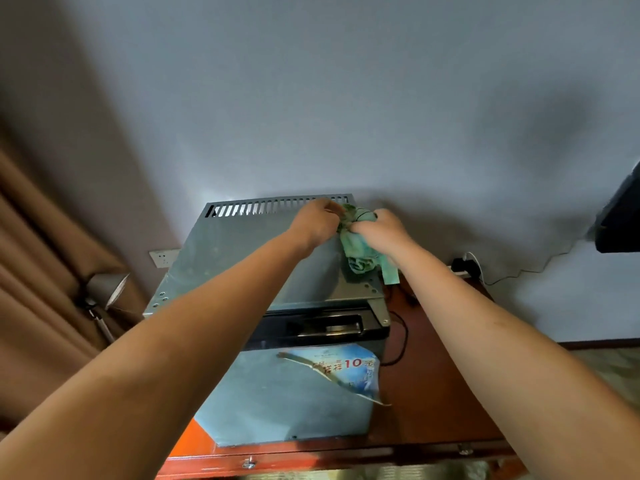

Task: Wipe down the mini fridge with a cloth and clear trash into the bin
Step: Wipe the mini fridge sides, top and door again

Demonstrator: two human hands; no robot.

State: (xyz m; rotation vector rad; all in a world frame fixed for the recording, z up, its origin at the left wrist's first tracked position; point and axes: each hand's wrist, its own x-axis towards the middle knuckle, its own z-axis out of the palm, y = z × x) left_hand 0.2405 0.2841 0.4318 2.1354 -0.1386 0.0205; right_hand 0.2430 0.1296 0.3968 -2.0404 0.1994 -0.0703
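A grey mini fridge [239, 251] stands on a reddish wooden cabinet, with a slotted vent along its back edge. A crumpled green cloth [360, 252] lies bunched at the top's back right corner, one strip hanging over the side. My left hand [317, 221] pinches the cloth's upper end from the left. My right hand [379, 226] grips the same bunch from the right. A torn blue sticker [343, 370] peels off the fridge door.
The wooden cabinet [426, 386] extends right of the fridge, with a black cable [401, 341] trailing to a power strip [465, 265] by the wall. A wall socket [162, 258], a lamp [105, 289] and brown curtains are left. A dark object [620, 216] hangs at right.
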